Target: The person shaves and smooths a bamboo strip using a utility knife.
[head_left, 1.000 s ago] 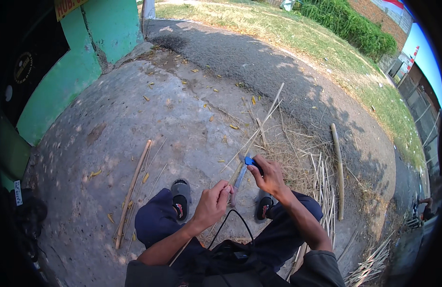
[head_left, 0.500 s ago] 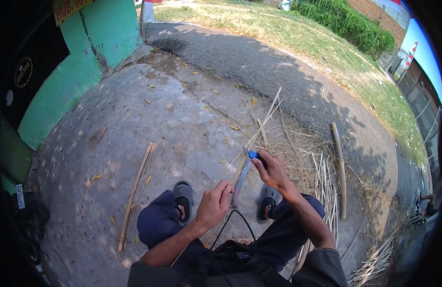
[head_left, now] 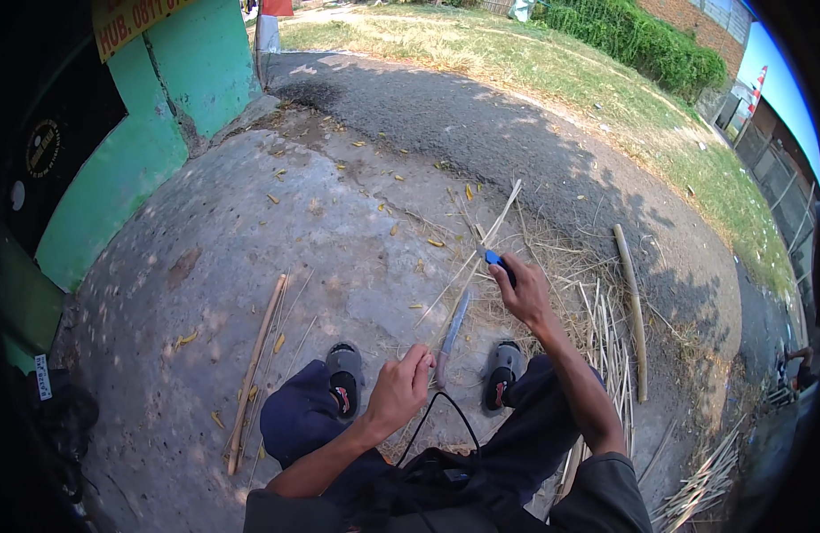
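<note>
My right hand [head_left: 524,289], fingers wrapped round it, holds a blue box cutter [head_left: 497,260] with its blade out, over the loose strips ahead of me. Closer to my body, my left hand [head_left: 399,389] is closed in a pinch at the near end of a thin bamboo strip [head_left: 466,282]. This strip runs forward, up to the cutter's blade. On the ground between my feet lies a long knife [head_left: 457,327] with a grey blade; its brown handle is just right of my left hand.
A bamboo pole [head_left: 256,373] lies left of my feet, another pole [head_left: 631,311] to the right. Split strips [head_left: 608,355] and shavings are heaped beside my right leg, with a further bundle [head_left: 701,489] at lower right. A green wall [head_left: 201,80] stands at left.
My right hand has moved forward and slightly right with the box cutter, away from my left hand. My left hand stays nearly in place, a little lower.
</note>
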Action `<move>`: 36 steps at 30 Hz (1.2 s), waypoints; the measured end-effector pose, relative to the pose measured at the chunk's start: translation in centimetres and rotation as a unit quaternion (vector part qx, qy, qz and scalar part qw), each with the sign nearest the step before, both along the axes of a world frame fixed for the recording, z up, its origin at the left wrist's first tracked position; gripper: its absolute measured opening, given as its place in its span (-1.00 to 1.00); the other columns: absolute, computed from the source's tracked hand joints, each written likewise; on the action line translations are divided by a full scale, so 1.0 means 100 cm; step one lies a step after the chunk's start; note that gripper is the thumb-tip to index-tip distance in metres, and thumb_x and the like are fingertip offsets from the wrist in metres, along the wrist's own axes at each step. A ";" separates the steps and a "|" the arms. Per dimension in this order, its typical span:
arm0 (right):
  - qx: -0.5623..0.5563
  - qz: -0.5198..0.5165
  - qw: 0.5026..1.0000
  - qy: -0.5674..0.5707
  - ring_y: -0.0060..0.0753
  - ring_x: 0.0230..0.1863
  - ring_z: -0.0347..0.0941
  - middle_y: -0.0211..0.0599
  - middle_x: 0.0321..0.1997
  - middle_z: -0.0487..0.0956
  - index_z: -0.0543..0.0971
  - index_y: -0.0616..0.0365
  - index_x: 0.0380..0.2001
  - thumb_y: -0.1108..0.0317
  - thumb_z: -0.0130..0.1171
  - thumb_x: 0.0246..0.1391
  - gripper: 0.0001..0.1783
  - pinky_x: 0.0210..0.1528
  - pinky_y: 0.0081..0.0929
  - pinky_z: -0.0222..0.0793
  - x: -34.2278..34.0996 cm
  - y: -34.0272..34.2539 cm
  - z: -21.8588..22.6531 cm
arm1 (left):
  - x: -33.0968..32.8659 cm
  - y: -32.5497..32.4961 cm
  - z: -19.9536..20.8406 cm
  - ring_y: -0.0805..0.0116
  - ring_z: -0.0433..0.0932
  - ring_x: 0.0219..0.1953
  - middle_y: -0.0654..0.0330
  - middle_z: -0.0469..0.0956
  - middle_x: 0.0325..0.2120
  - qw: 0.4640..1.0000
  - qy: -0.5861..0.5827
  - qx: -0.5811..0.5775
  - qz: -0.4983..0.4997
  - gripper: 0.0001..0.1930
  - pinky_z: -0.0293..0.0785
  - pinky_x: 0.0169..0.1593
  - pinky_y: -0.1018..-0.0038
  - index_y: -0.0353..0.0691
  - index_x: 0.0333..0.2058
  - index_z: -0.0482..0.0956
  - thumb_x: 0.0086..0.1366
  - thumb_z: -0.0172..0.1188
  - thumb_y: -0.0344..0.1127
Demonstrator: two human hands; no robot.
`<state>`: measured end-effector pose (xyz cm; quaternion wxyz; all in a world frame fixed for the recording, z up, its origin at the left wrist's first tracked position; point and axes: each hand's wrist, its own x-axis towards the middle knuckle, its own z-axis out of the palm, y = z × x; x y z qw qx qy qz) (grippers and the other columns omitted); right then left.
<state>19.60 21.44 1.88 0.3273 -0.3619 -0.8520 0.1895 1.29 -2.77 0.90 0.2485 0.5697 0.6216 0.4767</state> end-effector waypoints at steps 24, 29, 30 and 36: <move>-0.006 0.114 0.993 0.024 0.12 -0.58 0.44 -0.02 -0.61 0.42 0.54 0.17 -0.30 0.14 0.24 0.35 -0.70 -0.46 -0.10 0.29 0.001 -0.038 -0.018 | -0.002 0.002 0.007 -0.08 0.59 -0.55 -0.05 0.51 -0.57 1.000 0.002 -0.001 -0.009 -0.89 0.37 -0.45 0.19 -0.31 -0.20 0.51 0.52 0.04 -0.42; 0.004 0.006 0.999 0.049 -0.03 -0.64 0.34 -0.03 -0.64 0.39 0.53 0.27 -0.36 0.10 0.16 0.41 -0.59 -0.48 -0.16 0.21 0.009 0.042 -0.025 | -0.002 -0.006 0.011 -0.15 0.63 -0.48 -0.07 0.55 -0.53 1.000 0.011 -0.008 -0.019 -0.90 0.41 -0.43 0.16 -0.29 -0.20 0.51 0.51 0.03 -0.44; 0.013 -0.021 0.998 0.054 -0.08 -0.64 0.31 -0.02 -0.64 0.37 0.53 0.30 -0.38 0.07 0.14 0.43 -0.54 -0.47 -0.17 0.19 0.018 0.063 -0.032 | 0.000 -0.010 0.013 -0.17 0.64 -0.45 -0.07 0.57 -0.52 0.999 0.014 -0.032 -0.032 -0.90 0.42 -0.42 0.15 -0.29 -0.20 0.52 0.51 0.03 -0.44; -0.176 -0.265 0.942 0.104 -0.54 -0.59 0.25 -0.44 -0.62 0.38 0.58 0.23 -0.34 -0.15 0.03 0.47 -0.41 -0.53 -0.38 0.10 0.143 0.155 -0.100 | 0.011 -0.015 -0.011 -0.17 0.58 -0.52 -0.07 0.54 -0.55 0.997 -0.016 -0.005 -0.082 -0.86 0.40 -0.42 0.16 -0.30 -0.19 0.52 0.52 0.01 -0.40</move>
